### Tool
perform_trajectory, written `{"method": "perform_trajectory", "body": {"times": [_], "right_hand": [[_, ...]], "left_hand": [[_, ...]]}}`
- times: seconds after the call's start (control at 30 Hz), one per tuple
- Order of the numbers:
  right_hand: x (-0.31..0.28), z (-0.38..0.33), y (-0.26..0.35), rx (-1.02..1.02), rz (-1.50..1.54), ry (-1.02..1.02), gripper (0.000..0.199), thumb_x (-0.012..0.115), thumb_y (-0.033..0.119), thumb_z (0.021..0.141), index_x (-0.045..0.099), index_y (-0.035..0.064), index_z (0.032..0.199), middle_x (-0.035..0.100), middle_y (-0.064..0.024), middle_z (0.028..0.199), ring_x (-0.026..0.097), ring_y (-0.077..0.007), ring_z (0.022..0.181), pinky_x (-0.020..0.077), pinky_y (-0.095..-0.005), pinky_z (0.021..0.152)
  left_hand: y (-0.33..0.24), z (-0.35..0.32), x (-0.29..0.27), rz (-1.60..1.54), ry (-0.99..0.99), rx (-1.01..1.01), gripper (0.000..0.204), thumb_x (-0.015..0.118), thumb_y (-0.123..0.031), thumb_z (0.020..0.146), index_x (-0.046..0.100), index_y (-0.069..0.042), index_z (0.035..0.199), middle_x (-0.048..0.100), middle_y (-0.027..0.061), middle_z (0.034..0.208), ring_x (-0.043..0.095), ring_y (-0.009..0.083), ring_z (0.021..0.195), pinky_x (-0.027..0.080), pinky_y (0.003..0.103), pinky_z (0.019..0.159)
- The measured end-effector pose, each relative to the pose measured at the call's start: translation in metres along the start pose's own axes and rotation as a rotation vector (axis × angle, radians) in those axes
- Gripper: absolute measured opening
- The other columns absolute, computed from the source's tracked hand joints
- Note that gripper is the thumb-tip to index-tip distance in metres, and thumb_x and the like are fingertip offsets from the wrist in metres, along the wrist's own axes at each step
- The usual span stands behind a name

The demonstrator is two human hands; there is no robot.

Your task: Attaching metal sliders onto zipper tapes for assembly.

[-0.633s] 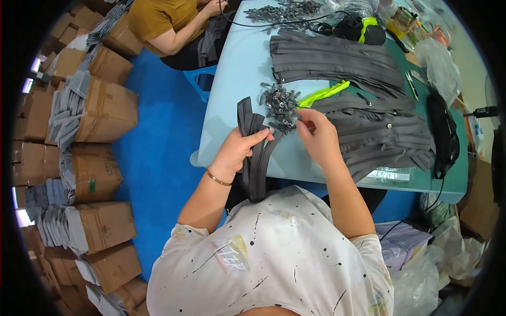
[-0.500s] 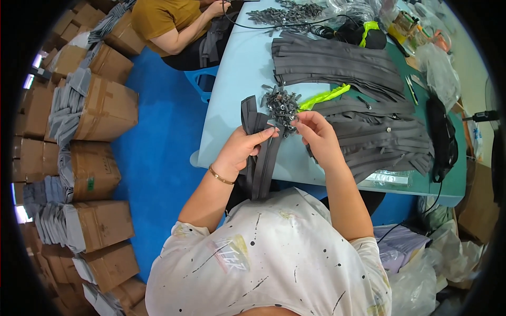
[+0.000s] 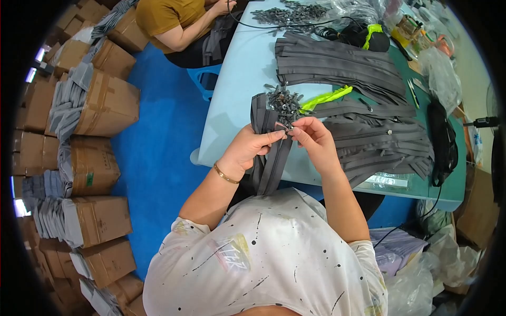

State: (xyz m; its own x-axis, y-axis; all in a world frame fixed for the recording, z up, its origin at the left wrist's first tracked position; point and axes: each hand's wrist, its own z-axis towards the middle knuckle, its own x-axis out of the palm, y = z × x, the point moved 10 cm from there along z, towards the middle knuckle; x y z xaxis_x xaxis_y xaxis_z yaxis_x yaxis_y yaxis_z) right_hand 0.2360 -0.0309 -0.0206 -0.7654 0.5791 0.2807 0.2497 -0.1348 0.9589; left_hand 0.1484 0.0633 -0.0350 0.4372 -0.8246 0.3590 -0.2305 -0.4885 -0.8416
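Note:
My left hand [image 3: 243, 150] is closed around dark grey zipper tapes [image 3: 271, 171], which hang down toward my lap, with one end sticking up above my fingers. My right hand [image 3: 320, 145] is pinched, its thumb and fingertips meeting the left fingertips at the tape's edge. A tiny metallic piece, apparently a zipper slider, shows between the fingertips; its details are too small to make out. Just beyond both hands lies a heap of dark zipper sliders with pulls [image 3: 284, 102]. Beside my right hand is a spread pile of grey zippers [image 3: 379, 142].
Another stack of zippers [image 3: 337, 66] lies farther back on the table [image 3: 232, 89], with a neon yellow strip [image 3: 329, 98] between. Loose sliders [image 3: 287, 15] lie at the far end. A co-worker [image 3: 174, 26] sits at far left. Cardboard boxes [image 3: 108, 102] line the left side.
My right hand has come from the slider heap to my left fingertips, and the two now meet. The left hand and zipper tapes have shifted slightly right.

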Motion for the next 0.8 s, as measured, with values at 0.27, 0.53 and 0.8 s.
{"method": "perform_trajectory", "body": {"times": [0.27, 0.53, 0.8], "right_hand": [[0.002, -0.004, 0.003, -0.078, -0.100, -0.005, 0.017, 0.061, 0.015, 0.087, 0.061, 0.0033, 0.099, 0.063, -0.0005, 0.083, 0.055, -0.0055, 0.074, 0.0428, -0.0197, 0.064], [-0.001, -0.006, 0.003, 0.012, -0.056, -0.037, 0.012, 0.066, 0.014, 0.083, 0.061, 0.0045, 0.088, 0.061, 0.0019, 0.077, 0.053, -0.0040, 0.070, 0.0404, -0.0183, 0.060], [0.001, -0.005, 0.005, 0.019, -0.075, 0.037, 0.009, 0.065, 0.011, 0.083, 0.060, 0.0028, 0.083, 0.060, 0.0023, 0.075, 0.051, -0.0025, 0.069, 0.0408, -0.0180, 0.061]], "left_hand": [[0.001, -0.004, 0.004, -0.008, 0.003, -0.009, 0.018, 0.070, -0.017, 0.079, 0.063, -0.006, 0.091, 0.056, -0.0043, 0.074, 0.038, 0.0000, 0.056, 0.022, 0.016, 0.044], [-0.004, -0.013, 0.000, 0.069, -0.095, 0.043, 0.018, 0.073, -0.013, 0.075, 0.062, -0.006, 0.088, 0.056, -0.0020, 0.072, 0.037, 0.0008, 0.051, 0.024, 0.016, 0.043], [-0.010, -0.016, 0.001, 0.113, -0.117, 0.102, 0.020, 0.074, -0.006, 0.073, 0.060, -0.001, 0.086, 0.059, 0.0009, 0.077, 0.057, 0.0088, 0.071, 0.047, 0.022, 0.064]]}}
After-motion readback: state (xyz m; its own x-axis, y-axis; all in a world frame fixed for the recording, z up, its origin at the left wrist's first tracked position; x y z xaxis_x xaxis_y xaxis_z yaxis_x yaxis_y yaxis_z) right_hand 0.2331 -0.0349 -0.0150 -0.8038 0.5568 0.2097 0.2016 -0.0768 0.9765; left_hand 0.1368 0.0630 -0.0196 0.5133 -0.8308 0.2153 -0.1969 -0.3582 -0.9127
